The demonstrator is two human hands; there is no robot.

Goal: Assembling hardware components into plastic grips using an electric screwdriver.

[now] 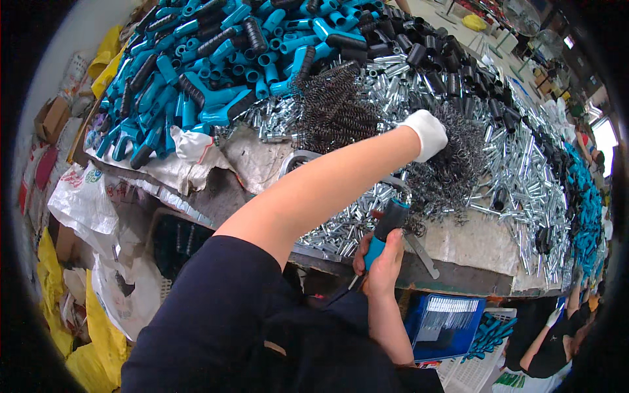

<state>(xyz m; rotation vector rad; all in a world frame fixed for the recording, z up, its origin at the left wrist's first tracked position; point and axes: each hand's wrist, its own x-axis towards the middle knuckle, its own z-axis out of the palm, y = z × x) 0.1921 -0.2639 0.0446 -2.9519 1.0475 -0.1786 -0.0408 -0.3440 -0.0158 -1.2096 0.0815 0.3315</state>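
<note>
My left hand (428,135), in a white glove, reaches across the bench over a heap of small dark wire springs (452,164). Its fingers are hidden, so whether it grips anything does not show. Closer to my body, my bare right hand (383,265) is wrapped round a teal and black corded power screwdriver (386,226), its black tip pointing away from me. Longer dark coil springs (337,108) lie to the left of the gloved hand. Shiny metal pins (337,226) are heaped below my left forearm, beside a flat metal bar (421,255).
Teal and black plastic handles (216,98) pile up at the far left, with black sleeves (419,52) behind and metal tubes (524,177) on the right. A blue bin (445,321) stands below the bench edge. At lower right is another person (550,340). White bags (88,203) hang on the left.
</note>
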